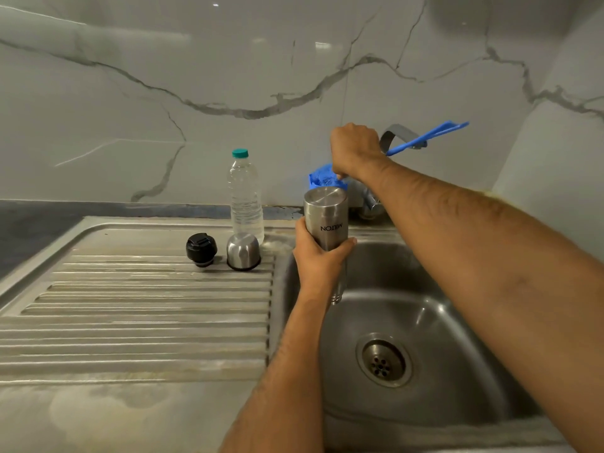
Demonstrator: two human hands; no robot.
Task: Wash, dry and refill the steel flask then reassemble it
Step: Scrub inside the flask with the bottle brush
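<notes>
Over the sink basin (425, 322), my left hand (318, 256) grips the steel flask (327, 220), fingers (348, 244) curled round its middle. It is held upside down, base up and tilted slightly, with the printed name inverted and the mouth pointing down into the basin. My right hand (354, 150) is raised just above the flask's base, fingers closed round a blue bottle brush (425, 137); its handle points up and right past the tap (397, 134), and its blue bristles (322, 179) lie just behind the flask's base. On the ribbed draining board (130, 305) to the left stand the black stopper (201, 249) and, just beside it, the steel cup lid (243, 250), mouth down. Behind the cup lid stands a clear plastic water bottle (245, 197) with a teal cap, upright and closed.
</notes>
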